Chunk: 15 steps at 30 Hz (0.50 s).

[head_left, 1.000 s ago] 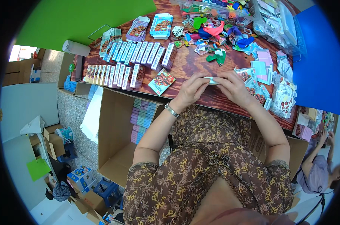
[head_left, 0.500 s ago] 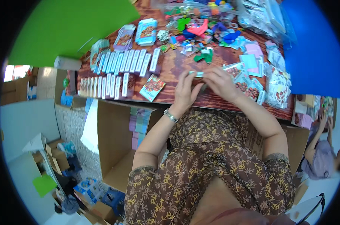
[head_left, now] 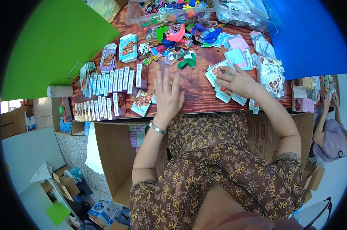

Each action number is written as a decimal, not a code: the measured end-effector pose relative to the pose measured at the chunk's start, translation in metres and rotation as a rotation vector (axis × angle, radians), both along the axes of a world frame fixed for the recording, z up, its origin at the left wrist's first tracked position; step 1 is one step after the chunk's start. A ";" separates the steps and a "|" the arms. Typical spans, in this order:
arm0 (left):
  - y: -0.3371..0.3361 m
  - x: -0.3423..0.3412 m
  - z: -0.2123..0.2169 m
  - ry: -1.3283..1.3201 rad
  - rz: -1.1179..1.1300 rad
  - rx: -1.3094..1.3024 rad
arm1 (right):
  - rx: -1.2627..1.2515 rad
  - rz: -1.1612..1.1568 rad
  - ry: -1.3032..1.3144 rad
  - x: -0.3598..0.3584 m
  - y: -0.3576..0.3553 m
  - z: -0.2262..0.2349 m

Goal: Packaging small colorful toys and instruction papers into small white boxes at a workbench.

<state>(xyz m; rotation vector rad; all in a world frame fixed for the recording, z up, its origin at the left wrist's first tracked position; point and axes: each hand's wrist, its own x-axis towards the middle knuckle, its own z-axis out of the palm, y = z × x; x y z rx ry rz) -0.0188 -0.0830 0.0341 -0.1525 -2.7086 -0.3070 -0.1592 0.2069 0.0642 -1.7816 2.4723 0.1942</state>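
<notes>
My left hand point(head_left: 168, 95) lies with outstretched, spread fingers partly over a small printed box point(head_left: 154, 96), which it mostly hides. Just left of that, another small box point(head_left: 142, 102) with a picture of round brown figures rests flat on the table. My right hand point(head_left: 236, 82) reaches onto a fanned pile of flat printed cartons point(head_left: 213, 78). Its fingers are apart and touch the top carton. Rows of standing boxes point(head_left: 121, 80) line the table's left side.
Colourful small toys point(head_left: 176, 36) heap up at the far middle, before a clear plastic bin point(head_left: 215, 17). Pink and blue cards point(head_left: 235, 55) and a bag of printed pieces point(head_left: 270, 74) lie right. A cardboard carton point(head_left: 116, 153) stands below the table edge. Another person point(head_left: 332, 140) works far right.
My hands were together around a small pale box; they have parted. The left moved left and down to the table beside the lone box, the right moved right onto the flat cartons. The view shifted.
</notes>
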 end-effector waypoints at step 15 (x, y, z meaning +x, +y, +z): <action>0.049 -0.016 -0.008 -0.522 -0.502 1.279 | -0.624 -0.350 -1.681 0.002 -0.040 -0.008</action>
